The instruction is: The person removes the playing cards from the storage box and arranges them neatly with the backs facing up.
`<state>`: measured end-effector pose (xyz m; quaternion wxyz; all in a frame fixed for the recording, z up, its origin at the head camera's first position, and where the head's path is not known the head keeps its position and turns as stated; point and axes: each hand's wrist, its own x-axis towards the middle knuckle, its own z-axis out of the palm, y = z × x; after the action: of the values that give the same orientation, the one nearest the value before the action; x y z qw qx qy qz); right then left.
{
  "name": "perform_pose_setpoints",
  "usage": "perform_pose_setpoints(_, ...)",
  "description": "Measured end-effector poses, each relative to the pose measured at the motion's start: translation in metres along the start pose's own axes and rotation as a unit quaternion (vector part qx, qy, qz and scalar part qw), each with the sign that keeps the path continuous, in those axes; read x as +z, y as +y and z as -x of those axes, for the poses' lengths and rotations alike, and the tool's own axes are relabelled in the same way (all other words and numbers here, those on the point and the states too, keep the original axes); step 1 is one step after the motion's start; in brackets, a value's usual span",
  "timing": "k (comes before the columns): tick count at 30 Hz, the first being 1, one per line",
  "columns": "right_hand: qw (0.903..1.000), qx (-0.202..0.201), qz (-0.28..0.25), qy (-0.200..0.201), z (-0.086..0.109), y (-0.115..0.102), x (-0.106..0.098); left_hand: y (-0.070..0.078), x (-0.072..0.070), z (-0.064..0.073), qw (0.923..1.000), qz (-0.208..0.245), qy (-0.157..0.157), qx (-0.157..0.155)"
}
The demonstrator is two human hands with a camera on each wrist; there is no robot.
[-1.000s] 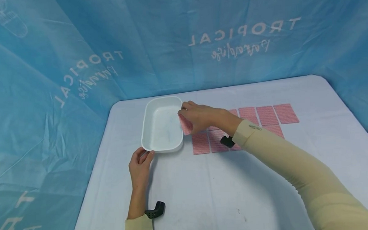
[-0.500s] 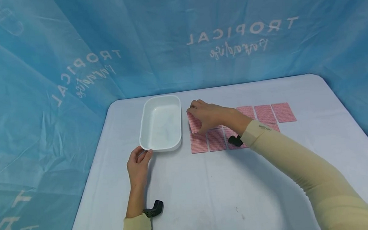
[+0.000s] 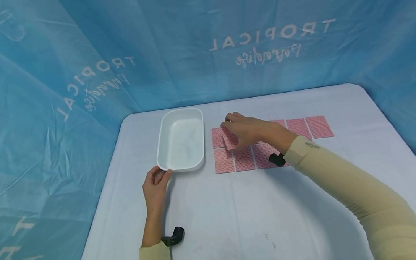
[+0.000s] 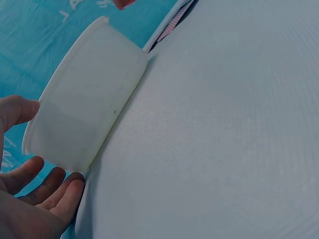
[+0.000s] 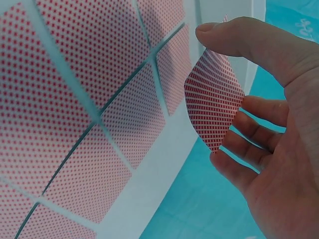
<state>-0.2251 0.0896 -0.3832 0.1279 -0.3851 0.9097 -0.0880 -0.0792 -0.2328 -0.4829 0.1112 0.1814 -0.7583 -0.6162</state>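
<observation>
In the head view my left hand holds the near left corner of a white plastic tub. The left wrist view has the thumb against the tub's rim and the other fingers around the corner. My right hand pinches a red-and-white patterned playing card over the laid-out cards, right of the tub. That card is bowed between thumb and fingertips, back side showing in the right wrist view. Beneath, cards lie face down in two rows, one being the near left card; hand and forearm hide part of them.
A white cloth covers the table, whose far edge meets a blue curtain with white lettering. The far row's rightmost card lies beyond the right forearm. Black wrist mounts are on both wrists.
My right hand has moved right, away from the tub's side, carrying the card across the far row. The far row's leftmost card has come into sight. The left hand stays at the tub.
</observation>
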Motion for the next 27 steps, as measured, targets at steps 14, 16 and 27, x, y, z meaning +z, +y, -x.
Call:
perform_pose_setpoints(14, 0.9998, 0.018, 0.005, -0.001, 0.018, 0.012, -0.001, -0.003, 0.000, -0.002, 0.9999, 0.014, 0.000, -0.002)
perform_pose_setpoints(16, 0.9998, 0.020, 0.005, 0.001, 0.019, 0.015, 0.000, -0.003, 0.000, -0.002, 0.9998, 0.019, -0.002, -0.002)
perform_pose_setpoints(27, 0.9995, 0.026, -0.001, 0.020, 0.034, 0.031, 0.012, -0.001, -0.001, -0.001, 0.9998, 0.015, 0.001, -0.009)
